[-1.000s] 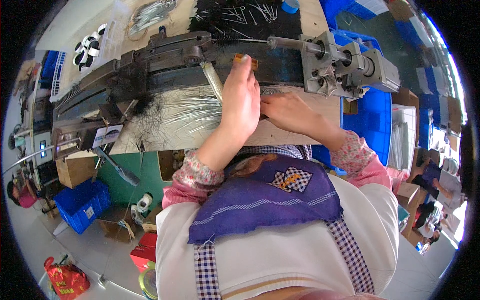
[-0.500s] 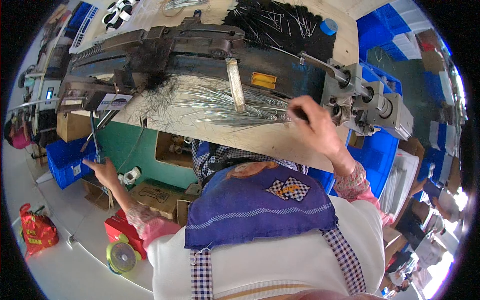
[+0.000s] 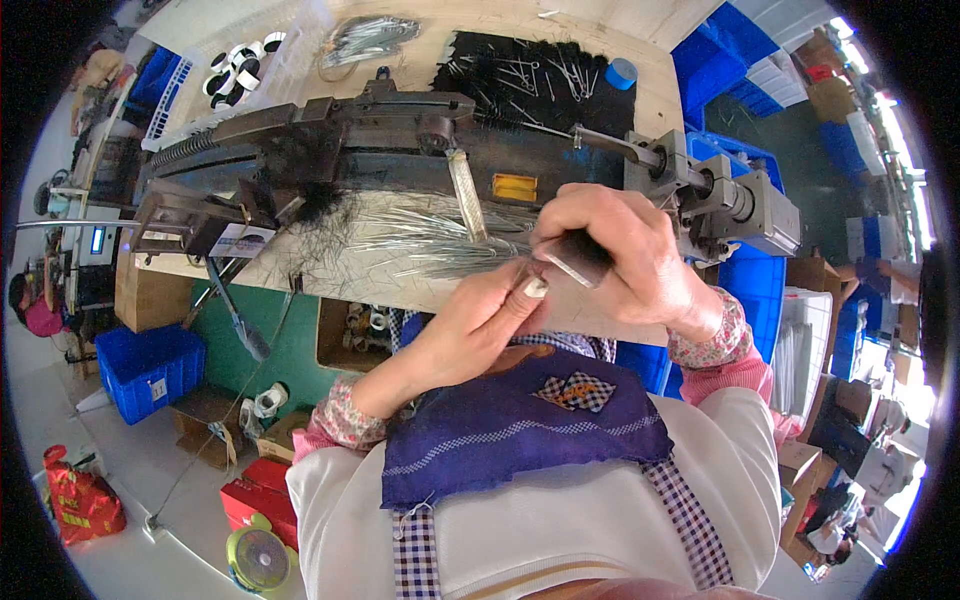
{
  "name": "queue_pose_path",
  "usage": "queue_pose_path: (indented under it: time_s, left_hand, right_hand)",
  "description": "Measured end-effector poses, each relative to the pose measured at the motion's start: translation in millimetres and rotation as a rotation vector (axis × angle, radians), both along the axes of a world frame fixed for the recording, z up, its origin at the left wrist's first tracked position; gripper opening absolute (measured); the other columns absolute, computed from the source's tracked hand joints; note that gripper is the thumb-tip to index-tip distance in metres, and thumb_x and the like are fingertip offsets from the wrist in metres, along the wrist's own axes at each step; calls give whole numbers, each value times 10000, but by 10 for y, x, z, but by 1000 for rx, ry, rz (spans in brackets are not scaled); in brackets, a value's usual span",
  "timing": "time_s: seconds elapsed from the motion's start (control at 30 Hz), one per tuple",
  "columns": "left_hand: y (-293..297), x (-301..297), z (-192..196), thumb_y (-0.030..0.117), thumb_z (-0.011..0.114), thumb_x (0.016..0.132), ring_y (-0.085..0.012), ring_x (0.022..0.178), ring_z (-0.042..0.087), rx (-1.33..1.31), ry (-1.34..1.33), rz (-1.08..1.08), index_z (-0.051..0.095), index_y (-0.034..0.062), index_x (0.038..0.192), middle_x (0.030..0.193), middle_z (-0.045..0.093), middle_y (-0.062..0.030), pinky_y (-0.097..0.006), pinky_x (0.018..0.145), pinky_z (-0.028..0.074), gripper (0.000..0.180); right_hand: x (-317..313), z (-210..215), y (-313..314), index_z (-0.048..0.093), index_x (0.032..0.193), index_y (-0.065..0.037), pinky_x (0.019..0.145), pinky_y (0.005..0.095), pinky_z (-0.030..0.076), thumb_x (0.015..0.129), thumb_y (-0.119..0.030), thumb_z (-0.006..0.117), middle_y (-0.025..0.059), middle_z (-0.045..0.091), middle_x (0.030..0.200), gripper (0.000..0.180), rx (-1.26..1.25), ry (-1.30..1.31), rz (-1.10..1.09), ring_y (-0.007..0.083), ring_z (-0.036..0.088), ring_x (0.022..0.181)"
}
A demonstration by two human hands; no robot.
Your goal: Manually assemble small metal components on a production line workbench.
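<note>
A dark, flat block [image 3: 582, 256] with a pale edge sits in the right hand [image 3: 637, 255] above the front of a wooden bench [image 3: 280, 258], its fingers curled and pressed around it. The left hand [image 3: 468, 328] is close by, fingers bent and thumb laid forward; whether it pinches anything, or touches the block, cannot be told.

The change is in the left hand: half a second ago it was stretched out with fingers apart, well off to the left beyond the bench — now it is back beside its partner. That appears to make the handling a 2-handed affair again, with the block at its centre.

Just left of the hands, a spread of thin silver wires [image 3: 425, 233] lies on the bench, the free end of a metal bar [image 3: 466, 195] over it. Behind, a small orange block [image 3: 514, 187] rests on the long dark machine [image 3: 375, 138]. To the right stands a grey motor [image 3: 768, 218]; farther back, silver hooks [image 3: 520, 76] are scattered on a black cloth [image 3: 475, 45] — a blue cap [image 3: 621, 73] at its right edge.
</note>
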State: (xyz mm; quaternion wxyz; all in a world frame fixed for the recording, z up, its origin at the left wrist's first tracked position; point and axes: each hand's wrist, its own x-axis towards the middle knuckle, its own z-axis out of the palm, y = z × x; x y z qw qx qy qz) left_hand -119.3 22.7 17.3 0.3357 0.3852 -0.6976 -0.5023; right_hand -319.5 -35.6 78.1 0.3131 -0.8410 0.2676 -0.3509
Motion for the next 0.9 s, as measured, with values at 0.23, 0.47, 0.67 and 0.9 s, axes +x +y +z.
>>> queue_pose_path:
  time_s: [0.23, 0.47, 0.67, 0.9]
  left_hand:
    - [-263, 80, -396, 261, 378, 1022, -130, 689, 501, 238, 286, 400, 524, 61, 953, 810, 521, -14, -272, 638, 429, 257]
    - [-387, -215, -71, 235, 475, 994, -70, 562, 376, 732, 941, 286, 529, 115, 883, 747, 467, 19, -206, 455, 307, 172]
    - [-580, 601, 261, 205, 452, 995, -27, 430, 302, 976, 1911, -9, 532, 56, 937, 796, 446, -23, -173, 325, 221, 179]
    - [-406, 766, -305, 328, 367, 1021, -51, 388, 227, 476, 1711, 63, 559, 104, 1166, 590, 322, 16, -202, 313, 188, 328]
  right_hand:
    - [-183, -251, -483, 586, 911, -21, 635, 396, 516, 788, -27, 612, 112, 590, 857, 126, -297, 325, -384, 310, 625, 722]
    - [-47, -481, -781, 554, 896, -49, 659, 416, 504, 789, -73, 617, 111, 549, 864, 126, -315, 638, -354, 326, 606, 783]
    - [-64, -431, -767, 553, 860, -32, 660, 409, 496, 731, -11, 633, 121, 546, 832, 154, -296, 678, -341, 324, 598, 767]
    - [110, -429, -1674, 618, 786, 28, 735, 449, 484, 837, -187, 616, 195, 615, 785, 222, -173, 839, -346, 381, 607, 840]
